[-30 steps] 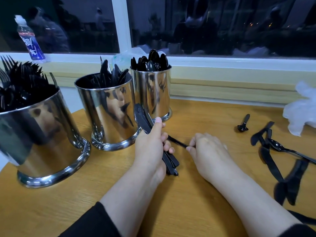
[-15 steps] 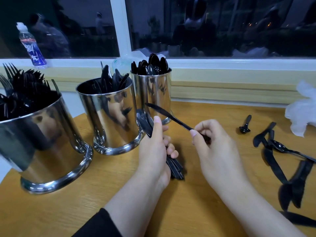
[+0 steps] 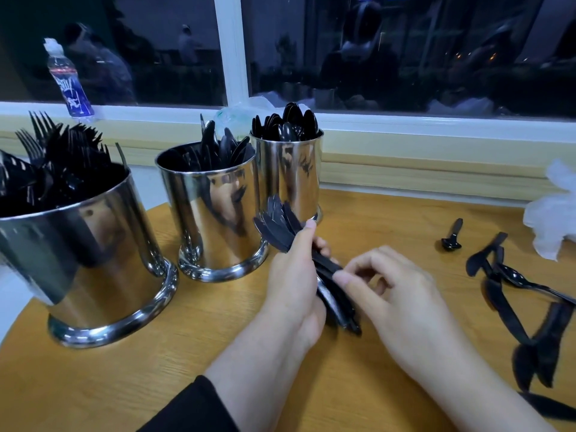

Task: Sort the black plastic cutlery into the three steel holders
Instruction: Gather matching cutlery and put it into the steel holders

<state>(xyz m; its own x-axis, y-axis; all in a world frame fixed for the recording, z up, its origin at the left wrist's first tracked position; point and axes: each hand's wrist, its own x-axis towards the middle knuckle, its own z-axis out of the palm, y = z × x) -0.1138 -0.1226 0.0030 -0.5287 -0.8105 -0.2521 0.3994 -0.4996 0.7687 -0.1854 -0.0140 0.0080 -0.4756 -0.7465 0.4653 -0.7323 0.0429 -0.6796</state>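
Note:
Three steel holders stand at the left of the wooden table (image 3: 187,353): the nearest holder (image 3: 93,251) is full of forks, the middle holder (image 3: 215,213) has knives in it, and the far holder (image 3: 290,176) is packed with spoons. My left hand (image 3: 293,282) grips a bundle of black knives (image 3: 277,227), blades up, just in front of the middle and far holders. My right hand (image 3: 392,288) is beside it, thumb and forefinger pinching the bundle's handles. Loose cutlery (image 3: 501,291) lies at the right, and a short spoon (image 3: 451,240) lies on its own.
A water bottle (image 3: 68,85) stands on the window sill at the back left. A crumpled white plastic bag (image 3: 551,213) lies at the table's right edge. The table's rounded edge curves past the nearest holder at the left.
My right hand lifted a single knife and brought it to the bundle in my left hand. That knife now lies with the others, and the bundle has tilted slightly.

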